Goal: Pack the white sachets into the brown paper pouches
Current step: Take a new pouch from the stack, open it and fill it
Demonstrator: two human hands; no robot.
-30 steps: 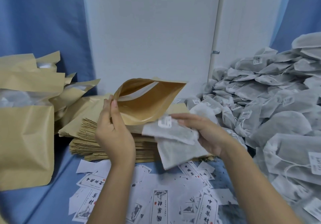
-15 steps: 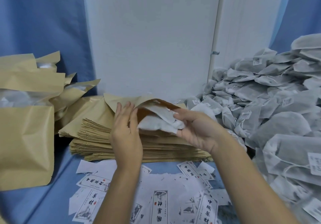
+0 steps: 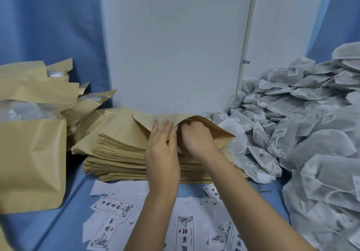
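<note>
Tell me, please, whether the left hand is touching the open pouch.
Touching. The head view shows the left hand with straight fingers lying flat on the pouch beside its mouth.

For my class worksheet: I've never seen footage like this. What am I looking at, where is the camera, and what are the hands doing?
No machine here: a person's two bare hands, filmed by one head-worn camera looking down. The left hand rests flat on an open brown paper pouch; the right hand reaches inside it, its grip hidden. Beneath lies a stack of flat pouches, filled pouches left, white sachets heaped right, printed labels in front, on blue cloth.
</note>
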